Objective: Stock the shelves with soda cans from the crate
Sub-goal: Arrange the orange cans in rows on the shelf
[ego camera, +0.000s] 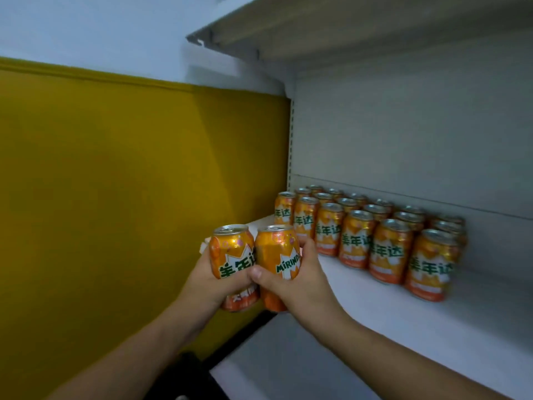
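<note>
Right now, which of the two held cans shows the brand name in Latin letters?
The can in the right hand, the right can: it reads MIRINDA. The left can, in the left hand, shows Chinese characters, like the shelf's front row.

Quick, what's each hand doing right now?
Left hand: closed around an orange soda can.
Right hand: closed around another orange can, held beside the first.

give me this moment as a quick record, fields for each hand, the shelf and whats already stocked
left hand: holds an upright orange can
right hand: holds a second orange can, beside the first
held cans: in front of the shelf's left end, not set down
shelf: white, front strip bare
stocked cans: upright rows toward the back wall
crate: not in view
</note>
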`<state>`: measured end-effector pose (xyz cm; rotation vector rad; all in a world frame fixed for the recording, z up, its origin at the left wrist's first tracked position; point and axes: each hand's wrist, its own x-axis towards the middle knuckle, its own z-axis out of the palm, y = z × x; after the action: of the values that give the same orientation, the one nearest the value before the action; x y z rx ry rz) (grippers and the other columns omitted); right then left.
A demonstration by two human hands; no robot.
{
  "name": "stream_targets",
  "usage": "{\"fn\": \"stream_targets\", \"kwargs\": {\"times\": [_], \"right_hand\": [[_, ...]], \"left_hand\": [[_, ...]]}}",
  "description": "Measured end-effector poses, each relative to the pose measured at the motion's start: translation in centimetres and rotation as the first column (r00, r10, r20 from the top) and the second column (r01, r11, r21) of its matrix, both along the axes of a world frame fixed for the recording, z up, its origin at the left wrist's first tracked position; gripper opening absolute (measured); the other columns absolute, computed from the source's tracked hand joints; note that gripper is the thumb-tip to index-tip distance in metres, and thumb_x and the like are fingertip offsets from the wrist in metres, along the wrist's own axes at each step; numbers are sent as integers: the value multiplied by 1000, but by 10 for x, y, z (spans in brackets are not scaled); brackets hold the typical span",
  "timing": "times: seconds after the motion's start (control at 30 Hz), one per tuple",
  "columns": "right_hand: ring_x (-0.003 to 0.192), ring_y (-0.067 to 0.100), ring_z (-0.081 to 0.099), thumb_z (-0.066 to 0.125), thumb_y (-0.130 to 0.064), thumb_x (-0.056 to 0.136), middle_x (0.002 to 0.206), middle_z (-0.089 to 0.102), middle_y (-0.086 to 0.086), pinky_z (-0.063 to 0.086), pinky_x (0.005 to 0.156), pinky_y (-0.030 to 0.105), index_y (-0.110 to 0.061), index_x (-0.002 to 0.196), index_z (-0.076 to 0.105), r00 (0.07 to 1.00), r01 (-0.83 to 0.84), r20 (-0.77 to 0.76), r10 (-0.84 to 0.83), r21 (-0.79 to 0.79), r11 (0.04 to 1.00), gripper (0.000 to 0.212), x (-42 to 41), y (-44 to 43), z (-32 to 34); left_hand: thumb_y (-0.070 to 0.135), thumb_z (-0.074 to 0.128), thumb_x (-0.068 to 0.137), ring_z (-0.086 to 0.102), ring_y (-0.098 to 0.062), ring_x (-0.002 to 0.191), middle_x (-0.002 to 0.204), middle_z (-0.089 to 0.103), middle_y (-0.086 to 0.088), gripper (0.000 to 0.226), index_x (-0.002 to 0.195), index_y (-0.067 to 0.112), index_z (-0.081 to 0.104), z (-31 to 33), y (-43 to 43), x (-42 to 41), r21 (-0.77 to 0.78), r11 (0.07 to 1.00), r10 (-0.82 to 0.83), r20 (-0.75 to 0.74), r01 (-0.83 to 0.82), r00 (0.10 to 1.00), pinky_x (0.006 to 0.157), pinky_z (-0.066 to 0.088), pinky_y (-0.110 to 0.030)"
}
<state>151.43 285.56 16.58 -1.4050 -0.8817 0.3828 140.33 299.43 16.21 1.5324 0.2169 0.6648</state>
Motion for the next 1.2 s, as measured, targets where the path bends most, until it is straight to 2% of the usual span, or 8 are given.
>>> {"fn": "stream_targets", "kwargs": {"times": [0.13,0.37,0.5,0.7,0.8,0.97,1.1,1.2], "right_hand": [[93,-4,67,87,-52,52,111,67,-11,57,77,19,-36,119,43,976,216,24,-215,-7,976,81,32,-61,10],[103,1,68,95,-45,54,116,70,-12,57,91,32,-31,125,53,881,470,81,-467,-21,882,83,85,-151,1],[102,3,69,94,-58,42,117,70,-11,58,90,34,-31,126,54,839,541,95,-536,-33,841,97,98,-172,-9],[107,-3,64,95,-50,47,118,68,-17,55,91,25,-37,129,50,833,540,178,-524,-52,840,95,95,-161,-20],[108,-9,60,96,-38,54,119,63,-22,50,85,11,-45,129,41,832,532,223,-508,-65,844,93,92,-158,-21],[113,-4,60,94,-34,60,124,61,-22,52,92,21,-53,125,39,796,565,295,-528,-49,824,87,91,-156,-23],[115,-3,61,84,-27,72,126,61,-22,53,93,24,-39,139,40,819,514,304,-487,-11,857,81,86,-154,-23],[115,-2,60,68,-25,76,127,60,-21,52,86,17,-35,145,35,841,473,305,-447,-11,881,77,82,-155,-22]], "left_hand": [[39,92,53,71,-19,107,117,73,0,84,129,28,56,8,-43,52,43,994,-101,-24,102,995,80,60,-33],[22,91,58,72,-5,94,103,76,12,65,116,31,62,0,-123,134,56,984,-163,-59,167,985,64,56,-16],[19,91,53,72,-3,91,98,76,17,65,110,29,64,-6,-143,155,79,978,-190,-73,195,979,63,56,-16],[7,92,62,70,-11,105,113,74,8,72,124,24,59,-1,-109,152,259,913,-288,-140,316,947,77,58,-22],[19,96,61,67,-13,112,121,71,8,81,130,27,55,-7,-83,151,324,886,-285,-188,333,940,95,56,-38],[34,101,47,63,-10,119,128,66,12,107,137,36,44,-15,-83,152,410,865,-252,-142,288,957,97,53,-40],[34,98,51,65,-8,114,122,67,14,97,132,44,45,-23,-81,152,423,881,-182,-115,214,977,95,55,-43],[27,92,59,68,-11,110,119,69,12,98,139,42,36,-24,-79,152,392,889,-203,-128,238,971,96,55,-45]]}}
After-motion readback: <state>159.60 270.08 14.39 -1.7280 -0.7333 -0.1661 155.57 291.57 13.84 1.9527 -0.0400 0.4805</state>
